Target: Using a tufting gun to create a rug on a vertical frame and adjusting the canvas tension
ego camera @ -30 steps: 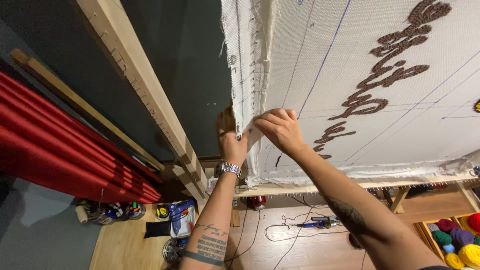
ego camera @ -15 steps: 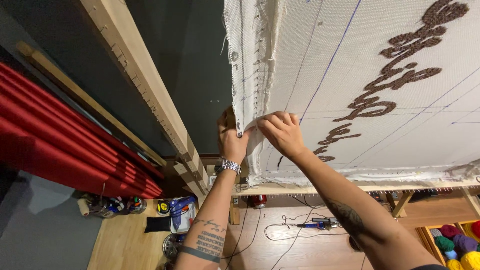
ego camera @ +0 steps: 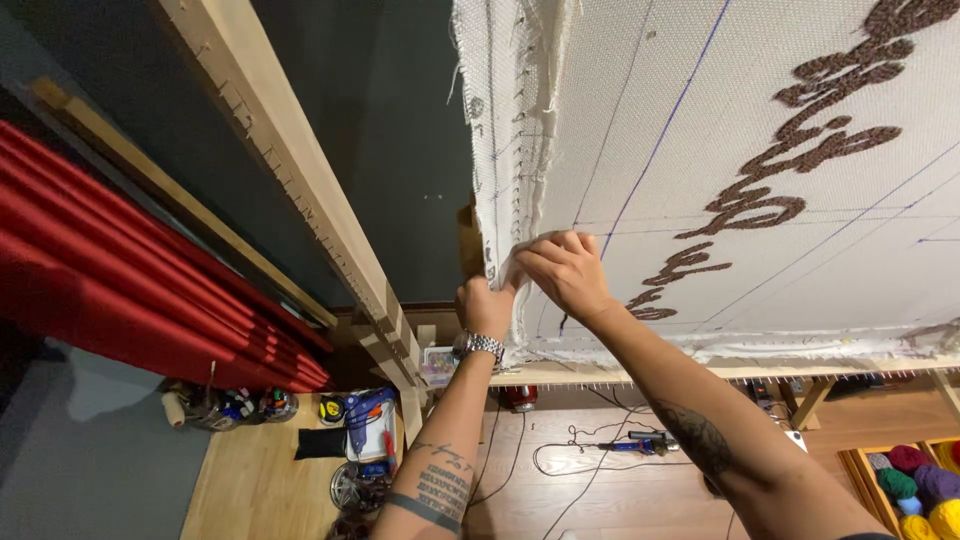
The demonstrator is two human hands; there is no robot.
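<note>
A white woven cloth [ego camera: 700, 120] with brown tufted shapes and blue grid lines is stretched on a wooden frame [ego camera: 640, 373]. My left hand [ego camera: 484, 303], a metal watch on its wrist, grips the cloth's frayed left edge from behind. My right hand [ego camera: 560, 272] pinches the same edge from the front, fingers curled on the fabric just above the frame's lower left corner. The two hands touch each other at the edge.
A second bare wooden frame [ego camera: 290, 170] with tack strips leans at left before a dark wall and red curtain [ego camera: 130, 270]. Tools and a blue device [ego camera: 368, 420] lie on the wood floor, with cables [ego camera: 580, 455] and a yarn box [ego camera: 915, 485] at bottom right.
Both hands have crept slightly up the cloth's left edge, staying pinched on it. The view has shifted a little.
</note>
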